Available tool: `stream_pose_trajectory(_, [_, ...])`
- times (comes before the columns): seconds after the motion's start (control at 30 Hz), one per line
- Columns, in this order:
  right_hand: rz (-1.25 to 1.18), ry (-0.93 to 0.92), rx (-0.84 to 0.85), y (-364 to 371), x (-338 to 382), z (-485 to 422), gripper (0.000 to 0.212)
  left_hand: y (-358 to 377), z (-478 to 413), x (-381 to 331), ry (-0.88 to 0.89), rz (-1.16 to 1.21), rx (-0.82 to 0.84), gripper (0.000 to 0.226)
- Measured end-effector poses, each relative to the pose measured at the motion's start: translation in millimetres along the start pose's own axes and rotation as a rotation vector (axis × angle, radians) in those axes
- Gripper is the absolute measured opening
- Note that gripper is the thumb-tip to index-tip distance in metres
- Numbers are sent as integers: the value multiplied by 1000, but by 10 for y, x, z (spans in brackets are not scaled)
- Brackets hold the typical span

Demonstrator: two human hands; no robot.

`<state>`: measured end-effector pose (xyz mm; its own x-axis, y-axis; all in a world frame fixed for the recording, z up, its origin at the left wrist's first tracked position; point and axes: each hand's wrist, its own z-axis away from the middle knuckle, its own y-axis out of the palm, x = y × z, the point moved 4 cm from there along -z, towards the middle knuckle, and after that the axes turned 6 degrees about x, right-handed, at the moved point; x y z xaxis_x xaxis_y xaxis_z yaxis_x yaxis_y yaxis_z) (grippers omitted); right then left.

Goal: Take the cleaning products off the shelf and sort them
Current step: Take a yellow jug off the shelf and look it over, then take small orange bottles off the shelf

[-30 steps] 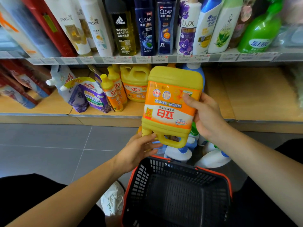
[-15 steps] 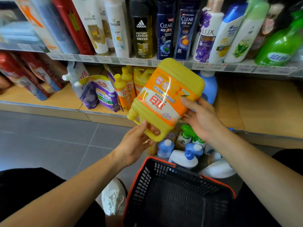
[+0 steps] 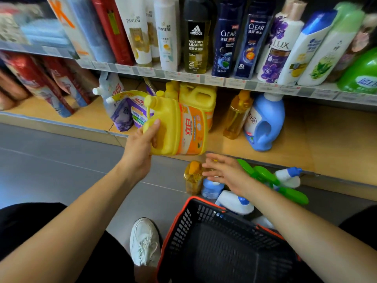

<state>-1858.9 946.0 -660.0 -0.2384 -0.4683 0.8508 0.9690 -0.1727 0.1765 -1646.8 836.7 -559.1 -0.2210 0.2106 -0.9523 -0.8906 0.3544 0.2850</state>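
Note:
My left hand (image 3: 140,148) grips the handle of a big yellow detergent jug (image 3: 179,127) with an orange label, held upright in front of the lower shelf (image 3: 285,144). My right hand (image 3: 224,170) hovers below it with fingers spread, holding nothing, above a group of bottles on the floor: an amber bottle (image 3: 192,177), a small blue bottle (image 3: 212,187), a white bottle with a blue cap (image 3: 234,203) and green spray bottles (image 3: 271,180). On the shelf stand a second yellow jug (image 3: 201,99), an amber pump bottle (image 3: 237,115), a blue detergent bottle (image 3: 265,123) and refill pouches (image 3: 124,109).
A black shopping basket with an orange rim (image 3: 179,217) stands on the grey floor just in front of me. My white shoe (image 3: 144,242) is beside its left side. The upper shelf (image 3: 204,78) carries shampoo and body-wash bottles. Red packs (image 3: 40,84) lean at the left.
The jug has turned from tilted to upright and moved left. My right hand has let go of it and dropped toward the floor bottles; my left hand alone holds the jug now.

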Motion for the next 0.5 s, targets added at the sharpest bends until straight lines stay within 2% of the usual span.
stream_pose_trajectory(0.1, [340,-106,-58,-35,-7,-74,35,-194,-49,-67,-2,-243,-45,21])
stream_pose_trajectory(0.2, [479,-143,-64,-18,85,-161,32,-364,-122,25,-74,-420,-108,30])
stream_pose_trajectory(0.3, [566,-199,-63,127,314,-333,31,-560,-215,254,-246,-553,-166,33])
stream_pose_trajectory(0.4, [714,-292,-58,377,640,-638,43,-706,-274,602,-410,-654,-148,28])
stream_pose_trajectory(0.5, [833,-379,-35,649,1009,-986,65,-797,-263,955,-482,-698,-70,24])
